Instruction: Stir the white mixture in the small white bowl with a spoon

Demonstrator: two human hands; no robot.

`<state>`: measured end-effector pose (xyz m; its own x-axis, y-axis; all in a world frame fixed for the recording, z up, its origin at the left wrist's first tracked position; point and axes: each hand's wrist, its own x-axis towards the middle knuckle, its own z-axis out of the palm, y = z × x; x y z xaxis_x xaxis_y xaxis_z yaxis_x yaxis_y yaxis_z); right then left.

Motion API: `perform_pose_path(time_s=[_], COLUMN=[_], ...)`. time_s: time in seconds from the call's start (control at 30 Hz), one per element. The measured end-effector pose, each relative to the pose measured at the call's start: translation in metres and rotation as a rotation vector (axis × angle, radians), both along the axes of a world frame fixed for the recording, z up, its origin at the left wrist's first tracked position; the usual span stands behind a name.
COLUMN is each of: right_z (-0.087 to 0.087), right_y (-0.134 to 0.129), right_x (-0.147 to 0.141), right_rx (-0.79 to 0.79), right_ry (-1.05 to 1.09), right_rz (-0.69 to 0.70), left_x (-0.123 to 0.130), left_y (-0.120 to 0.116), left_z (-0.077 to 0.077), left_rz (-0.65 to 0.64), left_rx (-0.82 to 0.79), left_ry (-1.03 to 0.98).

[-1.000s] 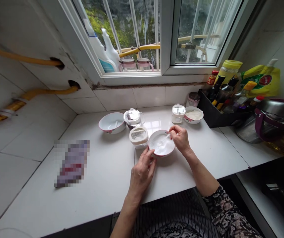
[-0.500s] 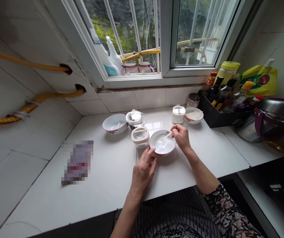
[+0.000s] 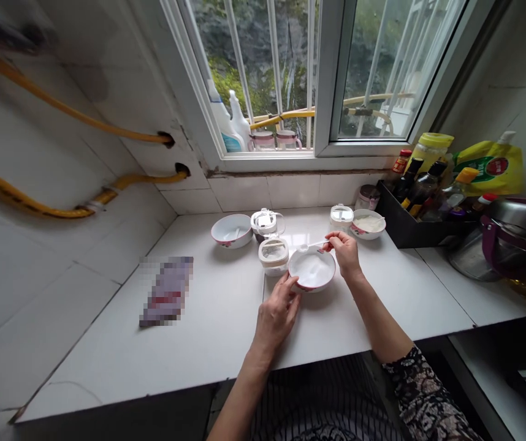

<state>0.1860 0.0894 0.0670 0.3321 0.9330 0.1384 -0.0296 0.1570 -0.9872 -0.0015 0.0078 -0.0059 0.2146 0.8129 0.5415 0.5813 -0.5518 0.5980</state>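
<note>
My left hand (image 3: 278,312) grips the near left rim of a white bowl (image 3: 312,285) with a red-edged rim. White powder or fine grains (image 3: 312,267) lie inside it. Between the closed fingers of my right hand (image 3: 344,253) is a small white spoon (image 3: 317,244), held nearly level over the bowl's far edge. Something white seems to sit in the spoon's tip. Just left of the bowl stands a clear jar with a cream lid (image 3: 273,252); another lidded jar (image 3: 264,222) is behind it, its lid apparently raised.
A larger white bowl (image 3: 219,233) with a spoon stands at left. Farther right are a white-lidded jar (image 3: 341,215) and a bowl of white contents (image 3: 368,225). A black box of bottles (image 3: 412,226), a steel pot (image 3: 468,245) and a blurred-out purple item (image 3: 167,294) also occupy the counter.
My right hand has lifted the spoon up from inside the bowl to over its far edge. My left hand keeps hold of the rim. The camera view has shifted.
</note>
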Motion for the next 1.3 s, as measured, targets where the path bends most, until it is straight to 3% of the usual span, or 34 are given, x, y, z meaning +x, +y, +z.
perform_pose_path(time_s=[0.13, 0.27, 0.33, 0.57, 0.7, 0.97, 1.13, 1.3], right_z=[0.012, 0.014, 0.013, 0.018, 0.006, -0.013, -0.014, -0.015], right_y=[0.0, -0.007, -0.008, -0.003, -0.001, -0.005, -0.007, -0.006], right_x=[-0.021, -0.038, -0.039, -0.004, 0.009, 0.001, -0.003, -0.003], right_rx=[0.212, 0.605, 0.711, 0.564, 0.611, 0.589, 0.535, 0.409], right_ry=[-0.258, -0.833, -0.989, -0.83, -0.952, -1.128, -1.138, -1.011], right_rz=[0.062, 0.154, 0.189, -0.074, -0.009, 0.057, 0.127, 0.164], left_x=[0.0, -0.001, 0.0, 0.002, 0.001, -0.002, -0.001, -0.001], left_y=[0.001, 0.002, 0.002, 0.001, 0.001, -0.001, 0.0, 0.001], left_z=[0.0, -0.001, -0.002, -0.002, 0.0, 0.002, 0.002, 0.001], left_rz=[0.014, 0.0, -0.009, -0.014, -0.022, 0.0, -0.013, -0.013], left_rx=[0.01, 0.005, -0.015, -0.023, -0.017, -0.007, 0.007, 0.025], left_ry=[0.022, 0.024, 0.009, -0.033, -0.023, 0.025, 0.016, 0.017])
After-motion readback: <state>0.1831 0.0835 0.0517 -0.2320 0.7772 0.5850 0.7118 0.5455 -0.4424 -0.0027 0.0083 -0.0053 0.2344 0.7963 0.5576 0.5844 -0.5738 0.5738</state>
